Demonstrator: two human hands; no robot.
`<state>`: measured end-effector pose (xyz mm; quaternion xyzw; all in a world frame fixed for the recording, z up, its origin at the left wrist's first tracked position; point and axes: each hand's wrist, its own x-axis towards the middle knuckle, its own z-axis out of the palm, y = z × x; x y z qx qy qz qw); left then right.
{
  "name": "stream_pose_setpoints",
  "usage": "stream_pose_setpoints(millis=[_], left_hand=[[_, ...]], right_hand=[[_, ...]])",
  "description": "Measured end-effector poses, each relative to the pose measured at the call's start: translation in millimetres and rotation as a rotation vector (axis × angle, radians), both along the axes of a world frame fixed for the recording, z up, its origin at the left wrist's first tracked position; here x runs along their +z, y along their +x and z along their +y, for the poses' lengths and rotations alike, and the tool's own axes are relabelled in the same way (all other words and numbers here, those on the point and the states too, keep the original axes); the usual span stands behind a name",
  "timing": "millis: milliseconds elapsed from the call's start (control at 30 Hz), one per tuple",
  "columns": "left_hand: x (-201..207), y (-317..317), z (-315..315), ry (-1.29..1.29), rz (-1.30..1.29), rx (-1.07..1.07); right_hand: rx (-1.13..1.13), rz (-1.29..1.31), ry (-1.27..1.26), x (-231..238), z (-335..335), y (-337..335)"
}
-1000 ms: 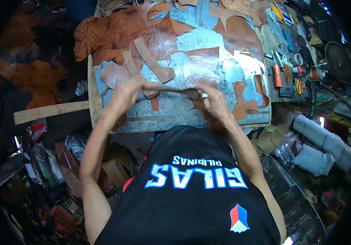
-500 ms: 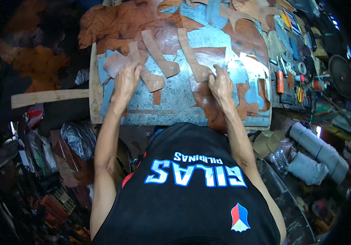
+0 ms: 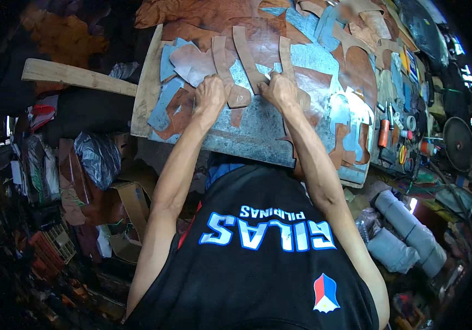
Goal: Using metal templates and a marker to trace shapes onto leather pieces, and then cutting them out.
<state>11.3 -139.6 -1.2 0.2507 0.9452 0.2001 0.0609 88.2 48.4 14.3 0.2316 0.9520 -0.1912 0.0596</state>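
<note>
Since half a second earlier, both hands have been moved further up the surface (image 3: 247, 137), and the brown strip formerly under the left hand now lies pinned between the two. Left hand (image 3: 210, 92) is pressed on a curved leather strip (image 3: 226, 71), fingers curled down onto it; whether anything is pinched cannot be told. Right hand (image 3: 281, 89) is set on a second leather strip (image 3: 247, 58) just beside, fingers bent and closed; a pale tip shows at the fingertips, too small to identify. Both strips lie flat on the grey metal-faced surface, among blue-grey pattern pieces (image 3: 165, 104) and larger brown hide (image 3: 203, 14).

Judgement: the strips are taken to be light, limp and thin, likely to slide on the metal; hold best taken near an end, flat-pressed.

Tools (image 3: 384, 132) lie well apart, right.
</note>
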Motion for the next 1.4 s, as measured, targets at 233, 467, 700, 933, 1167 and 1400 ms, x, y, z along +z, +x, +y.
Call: stream_pose_setpoints(millis=[233,467,700,933,1167,1400], left_hand=[[3,-8,3,0.017,-0.092,0.006],[2,-9,-1,0.026,-0.206,0.041],[13,10,-16,0.507,-0.871,0.191],[1,10,-30,0.745,-1.151,0.211],[12,9,-33,0.762,-1.221,0.235],[8,4,-38,0.83,-1.312,0.24]], right_hand=[[-0.011,-0.217,-0.055,6,15,-21],[0.09,0.154,0.016,12,-47,30],[-0.006,0.205,-0.212,4,-67,43],[-0.486,0.257,-0.952,-26,-82,42],[-0.463,0.309,-0.689,-6,-85,48],[-0.784,0.265,-1.233,-11,-77,36]])
